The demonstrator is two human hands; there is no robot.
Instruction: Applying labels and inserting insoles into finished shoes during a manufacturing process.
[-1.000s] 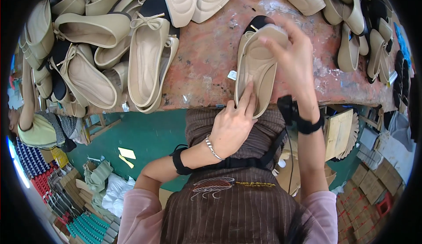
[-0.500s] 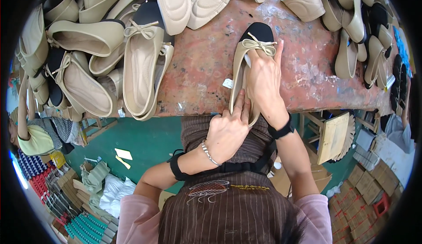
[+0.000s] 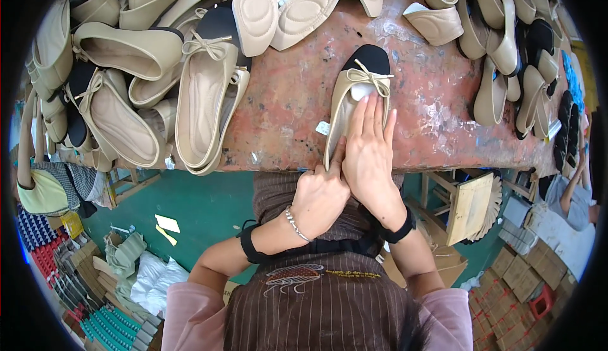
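Note:
A beige ballet flat (image 3: 339, 113) with a black toe and a thin bow lies at the front edge of the worktable, toe pointing away from me. My left hand (image 3: 322, 193) is closed round its heel end, the index finger reaching inside. Fingers stretched out and together, my right hand (image 3: 372, 155) lies flat over the shoe's opening, pressing on the insole, much of which it hides. Something white (image 3: 362, 91) shows inside the shoe under the bow. A small white tag (image 3: 323, 127) sits beside the shoe's left side.
Finished-looking beige flats (image 3: 202, 104) are heaped on the left, and more shoes (image 3: 494, 91) on the right. Padded insoles (image 3: 254, 18) lie at the back of the stained red table (image 3: 285, 91). Below right stands a wooden stool (image 3: 468, 208). Other people are at both sides.
My right hand has drawn back from the toe and now lies flat with straight fingers, uncovering the bow and the white piece. The shoe has shifted slightly towards me.

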